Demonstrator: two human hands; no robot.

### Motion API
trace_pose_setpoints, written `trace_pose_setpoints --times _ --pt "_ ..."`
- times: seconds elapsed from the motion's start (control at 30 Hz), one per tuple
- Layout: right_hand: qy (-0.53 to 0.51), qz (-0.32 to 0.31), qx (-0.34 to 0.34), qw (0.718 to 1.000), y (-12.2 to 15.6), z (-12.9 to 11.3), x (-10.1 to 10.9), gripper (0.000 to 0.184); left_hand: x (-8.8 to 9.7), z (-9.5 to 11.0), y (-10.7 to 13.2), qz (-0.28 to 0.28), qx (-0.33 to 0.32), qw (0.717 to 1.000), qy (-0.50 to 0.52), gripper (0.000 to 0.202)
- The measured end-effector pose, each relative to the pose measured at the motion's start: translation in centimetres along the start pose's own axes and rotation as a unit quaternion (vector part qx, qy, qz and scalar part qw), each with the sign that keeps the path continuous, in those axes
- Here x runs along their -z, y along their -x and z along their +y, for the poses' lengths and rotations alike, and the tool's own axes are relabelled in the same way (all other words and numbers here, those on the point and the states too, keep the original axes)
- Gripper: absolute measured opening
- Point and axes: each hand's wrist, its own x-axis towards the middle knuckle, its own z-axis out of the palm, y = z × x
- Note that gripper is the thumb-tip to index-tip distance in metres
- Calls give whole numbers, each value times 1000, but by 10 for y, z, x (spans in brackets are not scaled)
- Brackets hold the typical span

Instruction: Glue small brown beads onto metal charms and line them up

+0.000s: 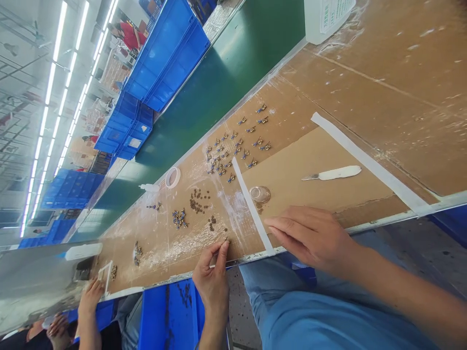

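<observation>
My left hand is at the table's front edge, thumb and forefinger pinched on a small dark piece whose kind is too small to tell. More small dark-brown pieces lie in loose groups beyond it. My right hand hovers over the near edge to the right, its fingers stretched out close together with nothing visible in them. Just beyond its fingertips sits a small clear round dish. A white-handled knife lies farther right. Small blue-and-gold figures are spread across the board, with a pile of them on the left.
White tape strips cross the brown board. A tape roll and a small white bottle lie near the green belt. Blue crates stand beyond. A co-worker's hand is at far left; a white jug stands at the top.
</observation>
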Motion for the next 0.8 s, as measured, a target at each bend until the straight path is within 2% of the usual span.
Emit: trace_pose_setpoints --times 0.2,0.33,0.4,0.53,0.67,0.8 --pt "-1 -9 0 1000 -1 -1 1 11 3 6 -2 -18 -90 994 -51 16" --pt "2 -7 2 1000 0 -1 0 11 3 9 -6 -36 -110 992 -58 14" --pt "2 -4 4 1000 0 0 0 11 3 10 -7 -40 -71 996 -43 15" --pt "0 1 12 1000 0 -1 2 11 6 9 -2 -4 78 996 42 24" --pt "-38 -16 2 999 -2 -13 -5 14 10 20 9 26 170 969 180 31" --pt "-147 -48 -22 988 -2 -31 -21 14 13 39 21 22 208 941 266 34"
